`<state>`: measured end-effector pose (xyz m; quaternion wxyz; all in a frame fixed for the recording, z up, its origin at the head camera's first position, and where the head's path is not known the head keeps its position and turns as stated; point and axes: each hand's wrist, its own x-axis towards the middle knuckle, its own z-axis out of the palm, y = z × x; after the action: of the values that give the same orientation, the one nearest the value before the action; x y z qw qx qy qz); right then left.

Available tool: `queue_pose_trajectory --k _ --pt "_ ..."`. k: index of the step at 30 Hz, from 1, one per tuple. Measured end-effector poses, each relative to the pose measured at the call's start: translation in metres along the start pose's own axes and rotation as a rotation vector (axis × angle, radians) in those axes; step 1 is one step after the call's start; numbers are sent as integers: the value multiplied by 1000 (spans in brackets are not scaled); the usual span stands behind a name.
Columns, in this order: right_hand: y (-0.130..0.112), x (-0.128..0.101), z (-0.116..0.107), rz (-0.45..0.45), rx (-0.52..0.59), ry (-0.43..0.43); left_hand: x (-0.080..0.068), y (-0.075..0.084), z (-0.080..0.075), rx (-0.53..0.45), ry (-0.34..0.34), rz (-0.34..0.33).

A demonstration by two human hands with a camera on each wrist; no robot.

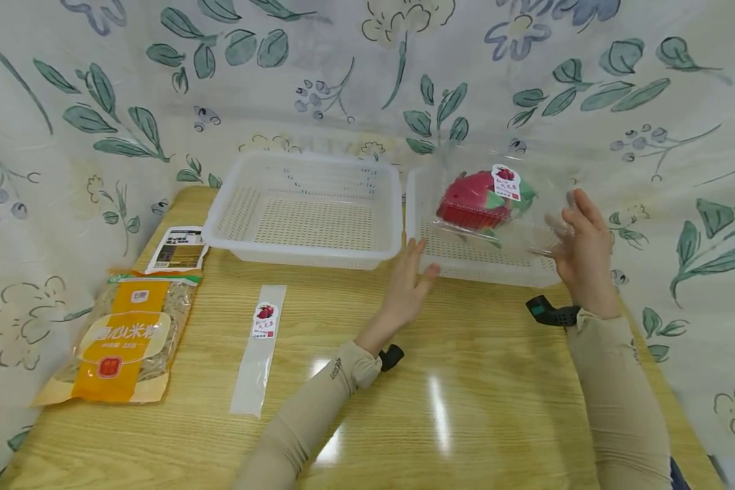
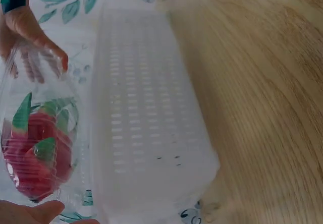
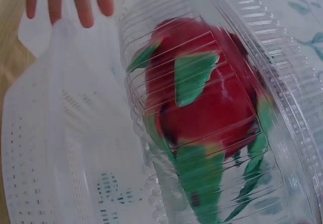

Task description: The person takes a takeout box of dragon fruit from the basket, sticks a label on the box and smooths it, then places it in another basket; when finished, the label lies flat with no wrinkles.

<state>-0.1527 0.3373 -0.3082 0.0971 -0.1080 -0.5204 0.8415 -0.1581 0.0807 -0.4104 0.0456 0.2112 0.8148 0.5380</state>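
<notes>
A clear plastic clamshell box (image 1: 514,221) with a red and green dragon fruit (image 1: 474,201) inside hangs tilted over the right white basket (image 1: 465,269). My right hand (image 1: 566,218) grips the box's right side, thumb and fingers pinching the plastic. The left hand (image 1: 419,262) is open with straight fingers, beside the basket's near left corner and apart from the box. The right wrist view shows the dragon fruit (image 3: 202,98) close up and the left hand's fingers (image 3: 83,4) beyond it. In the left wrist view the clamshell box (image 2: 43,148) is at the left, next to the basket (image 2: 146,123).
A second white basket (image 1: 306,255) stands to the left of the first. An orange noodle packet (image 1: 122,333), a printed card (image 1: 177,248) and a clear strip with a sticker (image 1: 260,347) lie on the wooden table's left side. Floral cloth surrounds the table.
</notes>
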Motion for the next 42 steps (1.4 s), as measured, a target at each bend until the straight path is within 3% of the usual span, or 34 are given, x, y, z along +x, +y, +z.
queue_pose_trajectory --k 8,14,32,42 --pt "4 40 4 48 -33 37 25 -2 27 75 84 -50" --pt "16 57 -4 90 -52 82 27 0 39 81 113 -116" --pt "39 84 -27 288 -218 -5 25 2 36 71 58 -154" --pt "51 87 -31 334 -335 -12 24 2 38 104 59 -169"
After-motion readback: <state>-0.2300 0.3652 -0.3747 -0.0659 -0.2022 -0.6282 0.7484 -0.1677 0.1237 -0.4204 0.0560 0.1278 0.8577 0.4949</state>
